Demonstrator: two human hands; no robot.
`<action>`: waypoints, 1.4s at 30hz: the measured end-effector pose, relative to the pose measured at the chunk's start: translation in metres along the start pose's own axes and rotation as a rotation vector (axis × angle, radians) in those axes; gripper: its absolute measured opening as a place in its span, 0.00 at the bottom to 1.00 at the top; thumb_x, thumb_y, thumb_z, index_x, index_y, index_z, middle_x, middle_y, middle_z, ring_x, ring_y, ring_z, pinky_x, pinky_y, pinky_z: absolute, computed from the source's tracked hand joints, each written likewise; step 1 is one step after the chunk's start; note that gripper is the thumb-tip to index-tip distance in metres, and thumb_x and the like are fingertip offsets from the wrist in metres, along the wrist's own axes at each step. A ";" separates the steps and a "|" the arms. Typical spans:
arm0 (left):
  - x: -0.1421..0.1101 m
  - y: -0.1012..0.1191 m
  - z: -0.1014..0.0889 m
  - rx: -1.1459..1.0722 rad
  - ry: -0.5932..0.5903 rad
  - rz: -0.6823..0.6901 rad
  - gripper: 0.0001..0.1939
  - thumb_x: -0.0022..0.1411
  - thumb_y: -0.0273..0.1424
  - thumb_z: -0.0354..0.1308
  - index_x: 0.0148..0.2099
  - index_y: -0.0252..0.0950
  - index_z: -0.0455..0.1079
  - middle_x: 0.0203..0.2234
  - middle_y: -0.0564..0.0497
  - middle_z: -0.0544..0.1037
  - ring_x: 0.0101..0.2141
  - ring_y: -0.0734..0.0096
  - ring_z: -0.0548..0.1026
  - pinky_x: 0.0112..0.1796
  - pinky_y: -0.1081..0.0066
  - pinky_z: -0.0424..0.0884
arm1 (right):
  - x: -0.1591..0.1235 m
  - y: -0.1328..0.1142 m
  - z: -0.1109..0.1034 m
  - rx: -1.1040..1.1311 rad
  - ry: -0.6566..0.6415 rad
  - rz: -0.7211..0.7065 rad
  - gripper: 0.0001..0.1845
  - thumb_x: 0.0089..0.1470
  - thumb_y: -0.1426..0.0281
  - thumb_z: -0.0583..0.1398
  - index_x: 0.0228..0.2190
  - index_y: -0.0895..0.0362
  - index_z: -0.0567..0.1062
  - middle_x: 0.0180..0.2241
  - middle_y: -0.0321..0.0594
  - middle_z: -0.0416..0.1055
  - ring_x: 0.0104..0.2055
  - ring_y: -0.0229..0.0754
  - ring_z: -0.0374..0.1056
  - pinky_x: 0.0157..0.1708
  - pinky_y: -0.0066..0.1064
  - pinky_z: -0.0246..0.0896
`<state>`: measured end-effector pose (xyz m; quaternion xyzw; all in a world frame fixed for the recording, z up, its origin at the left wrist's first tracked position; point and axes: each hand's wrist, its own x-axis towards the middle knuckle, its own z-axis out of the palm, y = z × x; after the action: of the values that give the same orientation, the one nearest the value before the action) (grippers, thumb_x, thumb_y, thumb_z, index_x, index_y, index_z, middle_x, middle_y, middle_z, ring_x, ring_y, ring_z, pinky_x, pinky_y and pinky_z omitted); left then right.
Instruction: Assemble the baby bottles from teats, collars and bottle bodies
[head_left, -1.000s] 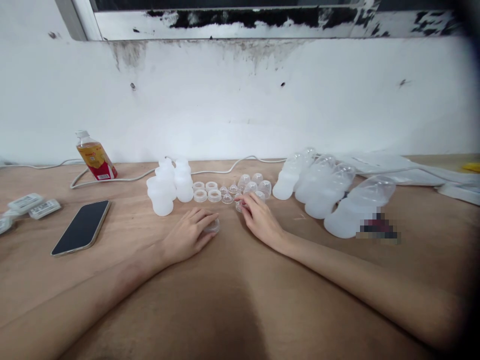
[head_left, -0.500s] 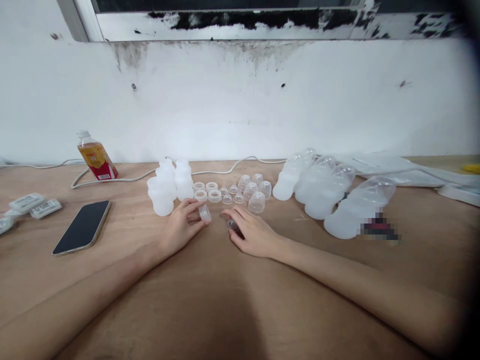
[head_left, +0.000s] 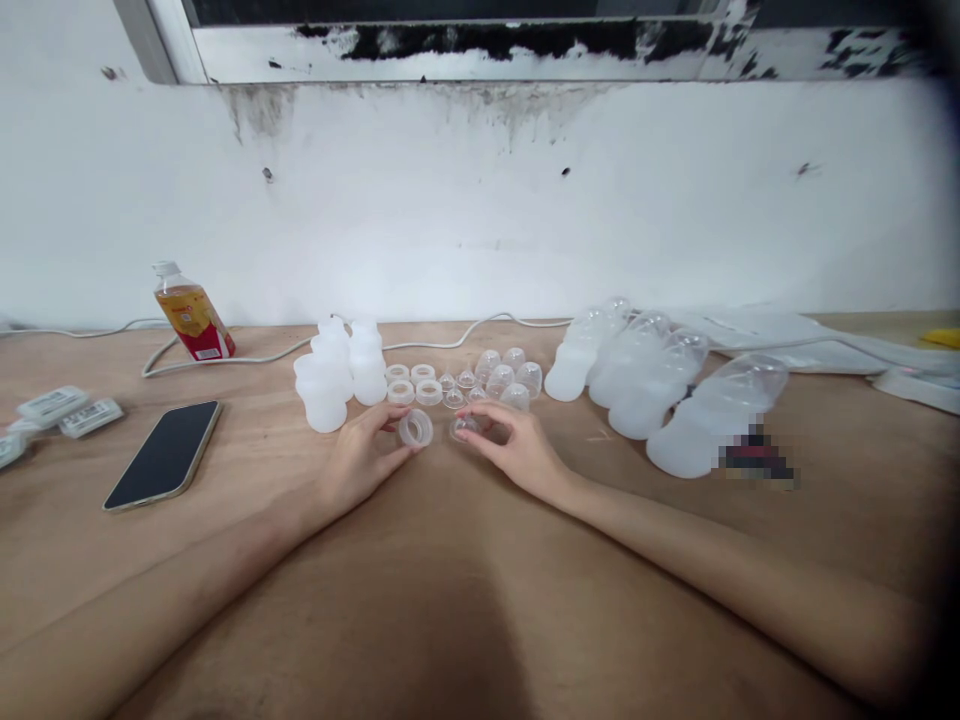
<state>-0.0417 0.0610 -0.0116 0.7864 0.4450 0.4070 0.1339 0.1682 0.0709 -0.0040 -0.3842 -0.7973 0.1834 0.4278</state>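
1. Head view: the left hand [head_left: 356,455] pinches a translucent, round plastic ring [head_left: 426,430] between its fingers, its opening facing the camera.
2. The right hand [head_left: 525,450] has its fingers around a small, clear, domed piece [head_left: 464,426], near the ring.
3. Beyond, four pale rings [head_left: 428,391] lie beside frosted white bottles [head_left: 325,402] on the brown wooden surface [head_left: 420,600].

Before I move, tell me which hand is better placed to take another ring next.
Left, probably: the left hand is nearer the grouped rings, though it holds a loose ring; the right hand holds a small clear piece nearer the domes.
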 end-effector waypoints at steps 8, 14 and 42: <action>0.001 0.001 0.000 -0.070 -0.019 -0.052 0.16 0.49 0.33 0.58 0.41 0.35 0.64 0.38 0.49 0.72 0.37 0.69 0.72 0.40 0.66 0.70 | 0.002 0.006 0.002 0.099 -0.005 0.086 0.16 0.52 0.67 0.50 0.44 0.55 0.67 0.38 0.41 0.68 0.36 0.39 0.65 0.34 0.33 0.62; 0.001 0.001 0.001 -0.128 -0.018 -0.069 0.22 0.49 0.34 0.57 0.47 0.35 0.60 0.41 0.47 0.71 0.38 0.67 0.72 0.40 0.65 0.71 | 0.001 0.005 0.002 0.190 -0.024 0.111 0.14 0.47 0.64 0.57 0.37 0.55 0.65 0.32 0.38 0.68 0.31 0.37 0.64 0.31 0.30 0.61; 0.000 0.020 0.006 -0.099 -0.068 0.158 0.18 0.52 0.31 0.56 0.46 0.37 0.61 0.43 0.48 0.69 0.44 0.68 0.67 0.45 0.66 0.65 | 0.001 -0.007 0.011 0.001 -0.109 -0.056 0.17 0.54 0.67 0.49 0.46 0.57 0.61 0.38 0.43 0.65 0.36 0.38 0.63 0.35 0.32 0.61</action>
<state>-0.0255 0.0510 -0.0038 0.8248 0.3562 0.4107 0.1553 0.1553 0.0675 -0.0051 -0.3510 -0.8299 0.1925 0.3887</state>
